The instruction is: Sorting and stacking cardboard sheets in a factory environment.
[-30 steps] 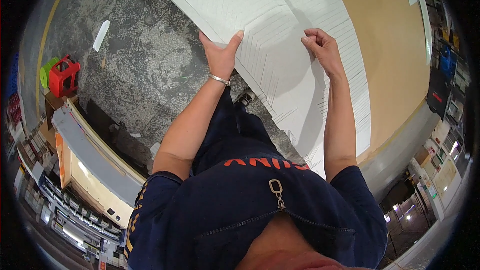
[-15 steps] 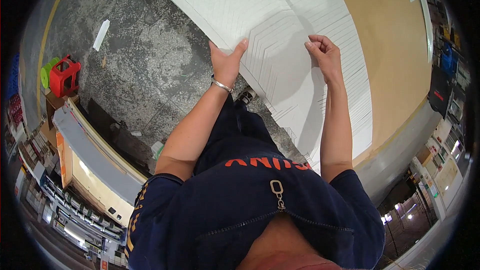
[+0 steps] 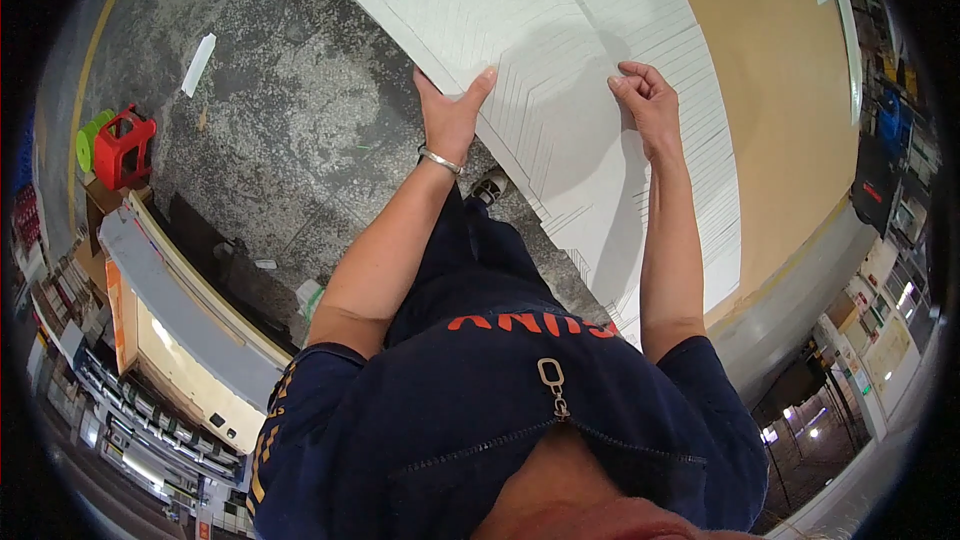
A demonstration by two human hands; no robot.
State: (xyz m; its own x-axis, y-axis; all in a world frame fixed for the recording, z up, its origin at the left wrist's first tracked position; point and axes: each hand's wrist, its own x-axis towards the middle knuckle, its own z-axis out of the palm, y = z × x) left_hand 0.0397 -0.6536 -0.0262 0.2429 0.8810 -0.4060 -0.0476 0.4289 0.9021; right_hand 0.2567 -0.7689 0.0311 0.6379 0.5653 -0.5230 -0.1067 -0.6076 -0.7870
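A large white sheet [image 3: 560, 155] covered with rows of thin cut-looking lines spreads in front of me. My left hand [image 3: 452, 118], with a silver bangle at the wrist, grips its left edge, thumb on top and the other fingers partly hidden at the edge. Over the sheet's right part is my right hand [image 3: 652, 110], thumb and fingertips drawn together in a pinch. Whatever lies between those fingertips, if anything, is too small to make out. Shadows of my head and arm fall across the sheet.
A tan board surface [image 3: 790, 110] extends right of the sheet. On the speckled floor at left lie a white strip [image 3: 198, 66] and a red stool [image 3: 126, 147] beside a green round object [image 3: 90, 143]. A grey-edged cabinet [image 3: 195, 300] stands at lower left.
Both hands have shifted very slightly away from me, with the left still on the sheet's edge and the right still pinched. The whole view has moved a little.
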